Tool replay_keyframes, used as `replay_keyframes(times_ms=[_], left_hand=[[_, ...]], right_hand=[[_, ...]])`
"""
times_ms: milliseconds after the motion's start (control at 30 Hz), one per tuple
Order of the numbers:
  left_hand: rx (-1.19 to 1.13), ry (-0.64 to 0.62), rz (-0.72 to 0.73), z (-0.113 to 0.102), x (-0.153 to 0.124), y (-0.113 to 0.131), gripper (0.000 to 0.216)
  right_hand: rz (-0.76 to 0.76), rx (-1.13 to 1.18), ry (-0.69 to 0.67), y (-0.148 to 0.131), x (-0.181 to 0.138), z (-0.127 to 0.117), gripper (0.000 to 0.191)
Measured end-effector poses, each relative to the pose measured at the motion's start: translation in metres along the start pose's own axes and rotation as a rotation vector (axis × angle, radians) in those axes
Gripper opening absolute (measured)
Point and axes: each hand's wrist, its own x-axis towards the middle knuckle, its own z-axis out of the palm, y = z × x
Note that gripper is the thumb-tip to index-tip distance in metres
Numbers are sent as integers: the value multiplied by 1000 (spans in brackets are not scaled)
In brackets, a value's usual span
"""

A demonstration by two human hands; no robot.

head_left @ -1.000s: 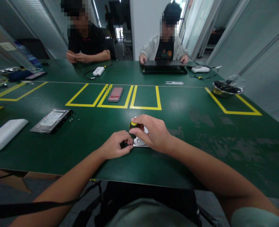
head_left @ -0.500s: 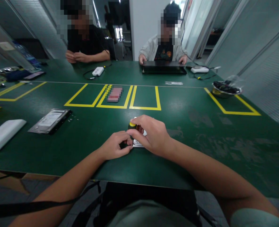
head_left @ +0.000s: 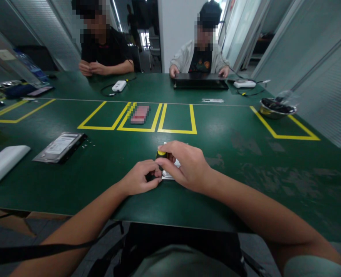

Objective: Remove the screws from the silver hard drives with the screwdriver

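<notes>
A small silvery hard drive point(head_left: 167, 175) lies flat on the green table in front of me, mostly covered by my hands. My right hand point(head_left: 189, 165) is closed around a screwdriver point(head_left: 161, 153) with a black and yellow handle, held upright over the drive's left side. The screwdriver's tip is hidden behind my fingers. At the drive's left edge, my left hand point(head_left: 141, 177) has its thumb and curled fingers closed on the edge, close to the screwdriver.
Left of my hands lies a larger hard drive point(head_left: 60, 147) with several tiny screws point(head_left: 88, 144) beside it, and a white case point(head_left: 5, 163). Yellow tape frames mark the table; one holds a pinkish item point(head_left: 140, 114). A bowl point(head_left: 277, 109) stands far right. Two people sit opposite.
Both hands, the screwdriver and the small drive stay in nearly the same place. The view has shifted very slightly.
</notes>
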Motion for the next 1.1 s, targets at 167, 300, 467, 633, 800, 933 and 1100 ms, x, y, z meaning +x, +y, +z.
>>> replay_keyframes(times_ms=[167,300,467,633,800,933,1100], left_hand=[[-49,-32,-13,-2,2,2,3],[-74,-53,-46,-3,2,4,4],[-103,-69,-68,-4,3,5,5],[-103,-70,-76,-4,3,5,5],[-103,-69,-75,-4,3,5,5],[-102,-71,-68,-4,2,5,6],[-101,-69,-68,-4,3,5,6]], right_hand=[[125,2,-22,-2,2,-6,18],[233,-52,7,1,0,-7,18],[397,-27,18,9,-2,-7,23],[461,-5,23,14,-1,-9,26],[450,0,20,13,-1,-9,27],[442,-27,24,11,-2,-10,31],[402,-55,16,11,-4,-11,33]])
